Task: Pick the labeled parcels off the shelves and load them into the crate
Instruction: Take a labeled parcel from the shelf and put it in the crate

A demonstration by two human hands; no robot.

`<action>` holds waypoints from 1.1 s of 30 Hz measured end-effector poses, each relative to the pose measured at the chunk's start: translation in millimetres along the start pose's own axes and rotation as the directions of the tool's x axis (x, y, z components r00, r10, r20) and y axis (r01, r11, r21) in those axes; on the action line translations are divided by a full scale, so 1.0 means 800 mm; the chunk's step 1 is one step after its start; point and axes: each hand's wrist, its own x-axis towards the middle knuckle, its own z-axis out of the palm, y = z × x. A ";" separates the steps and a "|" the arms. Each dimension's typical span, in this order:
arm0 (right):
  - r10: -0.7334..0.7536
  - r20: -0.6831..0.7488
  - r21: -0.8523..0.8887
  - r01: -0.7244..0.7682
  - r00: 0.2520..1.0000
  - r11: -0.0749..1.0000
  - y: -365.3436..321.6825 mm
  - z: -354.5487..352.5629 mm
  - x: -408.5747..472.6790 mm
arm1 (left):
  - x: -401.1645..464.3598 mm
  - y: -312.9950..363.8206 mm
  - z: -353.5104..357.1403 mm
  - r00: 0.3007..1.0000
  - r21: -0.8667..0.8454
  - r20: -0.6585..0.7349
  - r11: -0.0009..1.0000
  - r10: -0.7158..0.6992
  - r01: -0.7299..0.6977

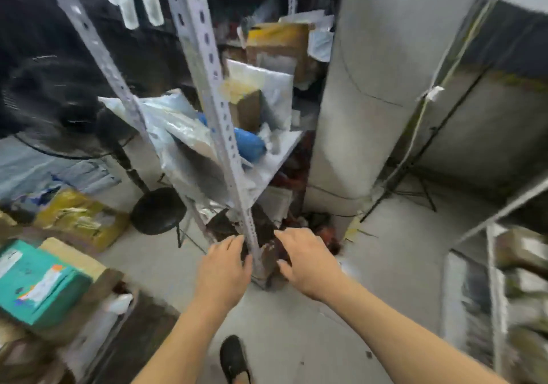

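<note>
Reaching low at frame centre: left hand (pixel 224 268) and right hand (pixel 305 260), fingers spread, gripping nothing, either side of perforated steel upright (pixel 207 93). Dark parcel (pixel 267 232) on bottom shelf between fingertips; contact unclear through blur. Grey mailer bags (pixel 189 134) and blue package (pixel 249 143) piled on shelf above. Teal box (pixel 38 283) lower left. Black shoe (pixel 234 357) bottom centre.

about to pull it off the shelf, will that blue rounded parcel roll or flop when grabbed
The blue parcel looks rounded like a cylinder, so it may roll once freed. Its glossy wrap suggests a slippery surface. It lies wedged among silver mailer bags, which would probably shift with it.
</note>
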 end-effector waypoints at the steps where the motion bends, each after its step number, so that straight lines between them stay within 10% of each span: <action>1: 0.053 -0.017 0.004 -0.053 0.998 0.999 0.025 -0.007 -0.020 | 0.005 0.026 0.012 0.999 -0.004 0.013 0.999 0.052 -0.052; 10: 0.513 -0.189 0.141 -0.494 0.837 0.858 0.210 -0.064 -0.152 | 0.071 0.273 0.072 0.863 -0.003 0.148 0.873 0.482 -0.487; 18: 0.807 -0.203 0.218 -0.777 0.555 0.590 0.303 -0.098 -0.239 | 0.127 0.453 0.130 0.575 -0.068 0.258 0.608 0.776 -0.791; 26: 0.954 -0.181 0.342 -0.894 0.240 0.290 0.367 -0.119 -0.326 | 0.123 0.616 0.176 0.282 -0.152 0.307 0.339 0.909 -0.928; 33: 0.979 -0.180 0.416 -0.894 0.100 0.167 0.460 -0.140 -0.377 | 0.134 0.737 0.231 0.196 -0.177 0.326 0.263 0.925 -0.948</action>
